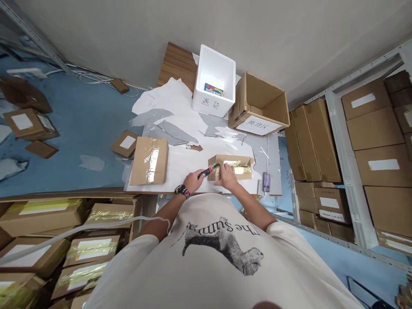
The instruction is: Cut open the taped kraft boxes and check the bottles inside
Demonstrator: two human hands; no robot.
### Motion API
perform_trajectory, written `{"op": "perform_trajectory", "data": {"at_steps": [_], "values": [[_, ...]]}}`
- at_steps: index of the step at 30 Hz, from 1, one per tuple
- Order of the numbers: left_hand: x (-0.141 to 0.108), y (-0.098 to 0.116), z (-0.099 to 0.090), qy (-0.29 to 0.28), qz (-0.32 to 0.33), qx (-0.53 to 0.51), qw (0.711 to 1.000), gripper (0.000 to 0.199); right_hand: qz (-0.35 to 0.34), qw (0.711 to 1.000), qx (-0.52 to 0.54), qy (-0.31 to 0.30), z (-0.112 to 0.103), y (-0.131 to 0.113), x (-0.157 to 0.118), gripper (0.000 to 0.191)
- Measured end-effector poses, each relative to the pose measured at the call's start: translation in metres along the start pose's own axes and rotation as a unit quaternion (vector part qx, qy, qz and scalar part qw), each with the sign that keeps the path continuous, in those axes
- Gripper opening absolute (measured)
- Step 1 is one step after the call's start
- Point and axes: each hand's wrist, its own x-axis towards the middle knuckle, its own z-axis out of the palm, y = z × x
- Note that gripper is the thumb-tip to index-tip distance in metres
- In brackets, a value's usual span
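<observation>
My left hand [193,181] is closed around a red and black utility knife [205,173], whose blade end points at the left end of a small cardboard box [246,173]. Yellowish tape and a white label cover part of that box. On top of the same box rests my right hand [228,176], its fingers bent over the near edge and touching the tape. A larger taped box [149,161] stands on the table to the left.
Behind are a white foam box [214,77] with a small blue packet [213,89] inside, and an open carton [264,101]. A purple object [266,182] lies at the table's right. Shelves of boxes [383,165] stand at right, more boxes [93,249] at lower left.
</observation>
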Motion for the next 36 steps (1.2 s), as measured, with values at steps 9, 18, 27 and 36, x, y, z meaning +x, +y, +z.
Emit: {"op": "perform_trajectory", "data": {"at_steps": [9,18,27,36], "values": [[0.002,-0.01,0.01,0.009,0.016,-0.086,0.996,0.04,-0.062,0.996,0.019,0.058,0.004,0.014,-0.013,0.072],[-0.003,-0.005,0.018,0.004,0.027,-0.116,0.993,0.049,-0.103,0.983,0.107,0.111,0.03,0.039,-0.016,0.075],[0.001,0.0,0.005,-0.015,0.017,-0.116,0.993,0.049,-0.103,0.972,0.104,0.185,0.052,0.04,0.001,0.08],[-0.012,0.004,0.013,-0.035,0.002,-0.163,0.986,0.05,-0.059,0.956,0.16,0.239,0.06,0.027,-0.005,0.038]]}}
